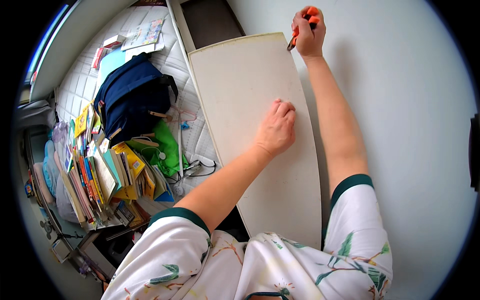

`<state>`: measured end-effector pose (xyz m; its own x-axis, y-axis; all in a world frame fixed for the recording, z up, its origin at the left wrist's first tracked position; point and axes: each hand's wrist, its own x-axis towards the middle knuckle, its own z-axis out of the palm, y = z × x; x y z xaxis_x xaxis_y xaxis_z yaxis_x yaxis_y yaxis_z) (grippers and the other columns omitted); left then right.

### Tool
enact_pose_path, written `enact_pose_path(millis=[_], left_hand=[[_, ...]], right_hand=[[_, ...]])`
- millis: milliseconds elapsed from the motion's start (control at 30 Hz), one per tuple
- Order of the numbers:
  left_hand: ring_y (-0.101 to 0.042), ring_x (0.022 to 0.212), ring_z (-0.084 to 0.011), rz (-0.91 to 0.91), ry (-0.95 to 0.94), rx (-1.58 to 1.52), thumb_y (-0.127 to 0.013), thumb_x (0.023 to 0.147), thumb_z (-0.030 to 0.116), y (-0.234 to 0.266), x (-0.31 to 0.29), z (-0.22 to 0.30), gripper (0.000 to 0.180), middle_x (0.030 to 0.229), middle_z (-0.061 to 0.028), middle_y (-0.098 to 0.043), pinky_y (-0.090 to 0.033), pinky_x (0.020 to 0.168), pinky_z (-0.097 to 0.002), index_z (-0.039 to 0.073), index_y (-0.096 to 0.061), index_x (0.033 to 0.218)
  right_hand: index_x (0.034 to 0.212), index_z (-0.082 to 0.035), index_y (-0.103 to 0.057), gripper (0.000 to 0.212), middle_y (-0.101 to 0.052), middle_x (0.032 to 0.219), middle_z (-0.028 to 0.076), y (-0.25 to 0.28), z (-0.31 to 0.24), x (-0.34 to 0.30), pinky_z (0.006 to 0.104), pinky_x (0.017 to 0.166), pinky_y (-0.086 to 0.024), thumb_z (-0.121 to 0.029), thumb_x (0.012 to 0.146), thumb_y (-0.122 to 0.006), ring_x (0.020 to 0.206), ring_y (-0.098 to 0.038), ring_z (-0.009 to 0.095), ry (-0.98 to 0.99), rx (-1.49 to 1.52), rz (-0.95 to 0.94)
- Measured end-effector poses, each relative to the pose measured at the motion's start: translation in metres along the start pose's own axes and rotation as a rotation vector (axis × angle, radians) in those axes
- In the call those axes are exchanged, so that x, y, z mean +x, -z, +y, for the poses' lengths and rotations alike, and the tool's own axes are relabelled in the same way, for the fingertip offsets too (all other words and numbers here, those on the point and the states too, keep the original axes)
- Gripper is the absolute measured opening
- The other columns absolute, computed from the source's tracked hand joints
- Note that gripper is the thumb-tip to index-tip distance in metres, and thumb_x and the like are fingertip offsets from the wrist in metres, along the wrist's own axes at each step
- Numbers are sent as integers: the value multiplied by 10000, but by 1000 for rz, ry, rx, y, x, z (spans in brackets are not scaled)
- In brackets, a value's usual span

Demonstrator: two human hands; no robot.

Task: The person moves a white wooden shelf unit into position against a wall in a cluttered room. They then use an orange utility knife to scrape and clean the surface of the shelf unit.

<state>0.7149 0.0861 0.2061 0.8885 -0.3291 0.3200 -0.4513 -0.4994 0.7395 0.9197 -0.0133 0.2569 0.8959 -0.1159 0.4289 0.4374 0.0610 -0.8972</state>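
Now right hand [309, 31] grips orange-handled tool [300, 31], tip at far right corner of white board [250, 125] against wall [400, 100]. Left hand [276, 129] flat, pressing board mid-span. Best keep pressure steady, wrist firm, tip on edge.

The board [250, 115] looks like matt, smooth off-white laminate, faintly scuffed, with a paler edge strip. The tool [301, 26] has glossy orange plastic grips and a dull metal tip, and the wall [410, 100] is matt and painted. The mattress [90, 80] is quilted white cloth, the bag [132, 97] navy fabric, the books [95, 175] glossy paper.
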Motion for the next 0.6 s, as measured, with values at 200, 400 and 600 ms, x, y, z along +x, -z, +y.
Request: enact_pose_path(millis=[200, 400, 600], left_hand=[[-493, 999, -317, -9, -14, -26, -482, 729, -48, 0, 4, 4, 82, 1008, -123, -511, -338, 1061, -414, 0, -483, 796], [-492, 977, -316, 2, 5, -10, -478, 723, -58, 1, 0, -3, 84, 998, -125, -511, -338, 1057, -422, 1, -476, 783], [-485, 961, -337, 25, -27, -25, -473, 707, -65, -4, 8, -2, 88, 993, -126, -513, -338, 1051, -419, 0, -475, 767]], right_hand=[[894, -77, -439, 84, -443, 718, -3, -9, 28, 12, 185, 490, -341, -58, 824, -480, 576, -398, 62, 296, -120, 96], [919, -62, -431, 99, -441, 721, 1, -26, -13, 12, 193, 515, -351, -37, 825, -453, 591, -405, 62, 164, 94, -12], [971, -56, -441, 141, -454, 735, 5, -14, 1, 24, 193, 551, -366, -44, 832, -459, 613, -419, 69, 310, -300, -27]])
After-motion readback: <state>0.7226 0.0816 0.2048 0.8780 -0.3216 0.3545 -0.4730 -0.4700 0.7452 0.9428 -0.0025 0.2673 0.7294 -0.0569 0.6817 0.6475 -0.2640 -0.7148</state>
